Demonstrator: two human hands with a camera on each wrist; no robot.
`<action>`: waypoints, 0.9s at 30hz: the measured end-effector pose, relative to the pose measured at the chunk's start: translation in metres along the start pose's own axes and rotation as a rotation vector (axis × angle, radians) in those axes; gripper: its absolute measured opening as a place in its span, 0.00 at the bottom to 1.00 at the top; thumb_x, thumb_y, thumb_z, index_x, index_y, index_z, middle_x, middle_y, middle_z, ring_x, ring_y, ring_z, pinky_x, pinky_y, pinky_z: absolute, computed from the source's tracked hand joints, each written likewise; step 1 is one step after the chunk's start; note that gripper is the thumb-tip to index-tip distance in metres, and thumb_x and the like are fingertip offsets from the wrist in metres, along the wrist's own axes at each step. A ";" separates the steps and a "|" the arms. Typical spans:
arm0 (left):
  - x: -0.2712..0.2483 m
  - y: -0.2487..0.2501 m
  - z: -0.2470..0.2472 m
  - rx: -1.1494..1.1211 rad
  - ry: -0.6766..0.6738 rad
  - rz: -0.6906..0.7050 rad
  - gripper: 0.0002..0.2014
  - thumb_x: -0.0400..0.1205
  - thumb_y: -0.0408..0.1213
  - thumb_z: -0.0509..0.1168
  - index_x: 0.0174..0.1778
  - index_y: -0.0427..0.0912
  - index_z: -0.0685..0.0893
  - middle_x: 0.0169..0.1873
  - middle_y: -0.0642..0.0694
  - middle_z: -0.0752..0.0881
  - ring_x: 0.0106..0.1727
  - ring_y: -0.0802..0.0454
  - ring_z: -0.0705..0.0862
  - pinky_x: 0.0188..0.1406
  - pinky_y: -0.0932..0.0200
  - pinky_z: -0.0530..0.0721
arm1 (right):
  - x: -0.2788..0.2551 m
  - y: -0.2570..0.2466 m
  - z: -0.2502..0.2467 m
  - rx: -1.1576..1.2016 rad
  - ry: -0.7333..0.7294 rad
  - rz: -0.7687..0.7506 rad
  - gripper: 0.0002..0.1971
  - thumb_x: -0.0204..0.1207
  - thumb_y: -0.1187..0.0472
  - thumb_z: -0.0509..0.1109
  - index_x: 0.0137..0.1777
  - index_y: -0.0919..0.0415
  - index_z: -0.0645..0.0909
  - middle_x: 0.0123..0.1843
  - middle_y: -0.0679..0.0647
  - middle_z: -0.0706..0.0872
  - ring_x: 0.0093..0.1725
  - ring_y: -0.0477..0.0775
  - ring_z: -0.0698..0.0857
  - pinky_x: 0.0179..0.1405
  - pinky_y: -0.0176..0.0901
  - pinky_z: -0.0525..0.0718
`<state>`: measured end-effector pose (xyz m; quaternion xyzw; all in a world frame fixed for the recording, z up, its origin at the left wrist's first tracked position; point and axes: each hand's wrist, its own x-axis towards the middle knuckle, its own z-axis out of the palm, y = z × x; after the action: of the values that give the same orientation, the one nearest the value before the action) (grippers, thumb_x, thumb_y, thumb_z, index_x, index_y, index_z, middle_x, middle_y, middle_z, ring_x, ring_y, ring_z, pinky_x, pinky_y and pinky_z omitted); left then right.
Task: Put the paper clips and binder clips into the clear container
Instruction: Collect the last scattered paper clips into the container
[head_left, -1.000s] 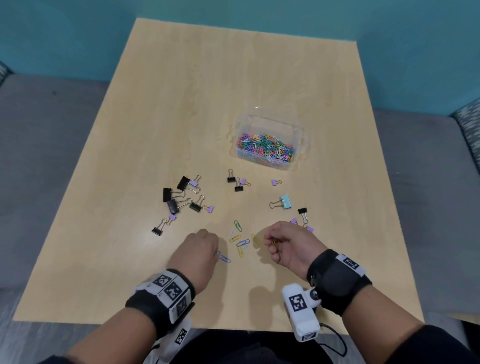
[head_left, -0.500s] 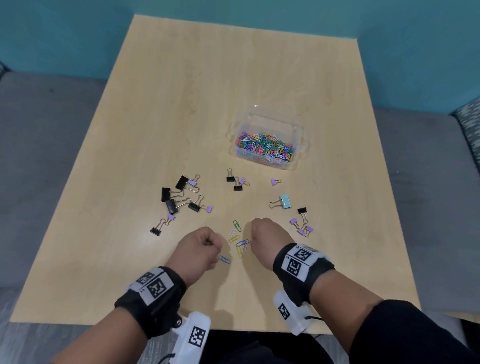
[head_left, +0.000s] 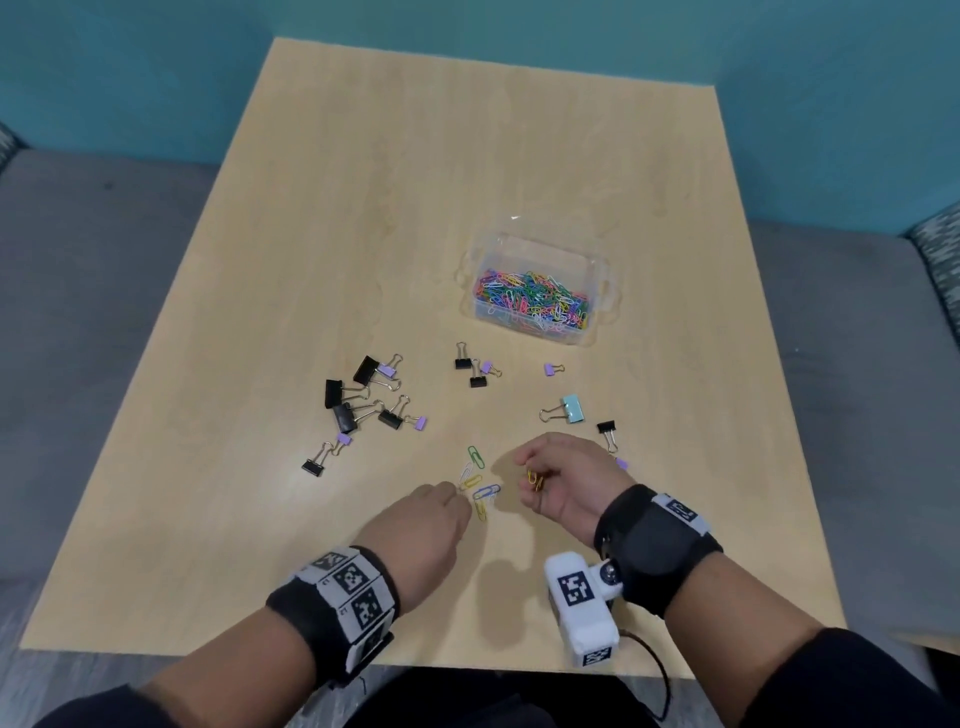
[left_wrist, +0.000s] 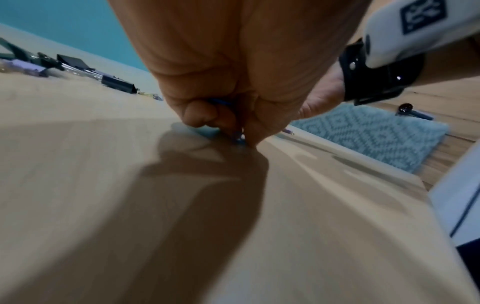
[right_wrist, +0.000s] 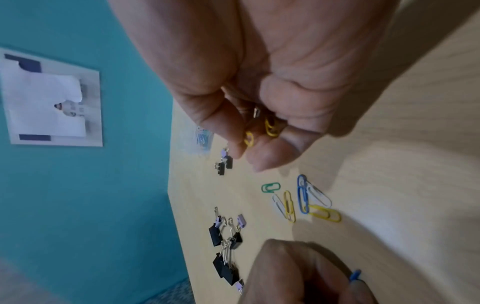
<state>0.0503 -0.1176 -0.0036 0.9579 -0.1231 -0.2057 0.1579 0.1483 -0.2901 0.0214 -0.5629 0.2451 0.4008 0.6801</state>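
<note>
- The clear container stands open on the wooden table, right of the middle and beyond both hands. In the right wrist view it shows only as a small blurred shape near the table's far edge.
- Inside it lies a heap of colored paper clips covering its floor: green, blue, yellow, pink and white mixed together. I cannot make out any binder clips in it.
- A few loose paper clips lie on the table between the two hands: one green, one blue, some yellow and some white, several touching or overlapping.
- The right hand is raised just above the table with palm turned up and fingers curled around a small bunch of yellow paper clips; a bit of silver metal shows among them.
- The left hand is lowered to the table with fingertips at the near edge of the loose clips, and it pinches a blue paper clip between thumb and fingers.
- A group of black and purple binder clips lies to the left of the hands, some overlapping.
- Two small black binder clips and a purple one lie just in front of the container, with another purple one to their right.
- A light blue binder clip and a small black one lie just beyond the right hand.
- Teal walls surround the table, with a pale picture on one.
</note>
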 end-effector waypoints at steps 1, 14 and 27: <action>-0.001 0.001 0.000 -0.053 0.006 -0.028 0.07 0.78 0.28 0.56 0.48 0.43 0.75 0.45 0.44 0.78 0.44 0.44 0.76 0.38 0.58 0.63 | -0.001 -0.003 0.000 0.088 -0.017 0.030 0.12 0.76 0.78 0.54 0.38 0.71 0.78 0.33 0.61 0.75 0.27 0.55 0.76 0.26 0.43 0.81; 0.007 -0.020 -0.031 -1.840 0.282 -0.700 0.13 0.75 0.14 0.52 0.38 0.33 0.76 0.28 0.36 0.79 0.24 0.46 0.76 0.20 0.60 0.76 | 0.034 -0.010 0.049 -1.478 0.083 -0.295 0.08 0.74 0.57 0.69 0.45 0.57 0.72 0.40 0.54 0.82 0.38 0.56 0.81 0.31 0.45 0.76; 0.041 0.013 -0.026 -0.408 0.161 -0.467 0.02 0.80 0.40 0.63 0.46 0.50 0.76 0.43 0.51 0.81 0.42 0.49 0.81 0.37 0.56 0.76 | 0.044 -0.004 0.043 -1.634 0.071 -0.287 0.12 0.74 0.69 0.60 0.33 0.56 0.64 0.36 0.53 0.72 0.38 0.58 0.76 0.36 0.45 0.74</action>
<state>0.0951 -0.1351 0.0086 0.9220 0.1570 -0.1803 0.3047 0.1708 -0.2376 -0.0002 -0.9177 -0.1762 0.3437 0.0932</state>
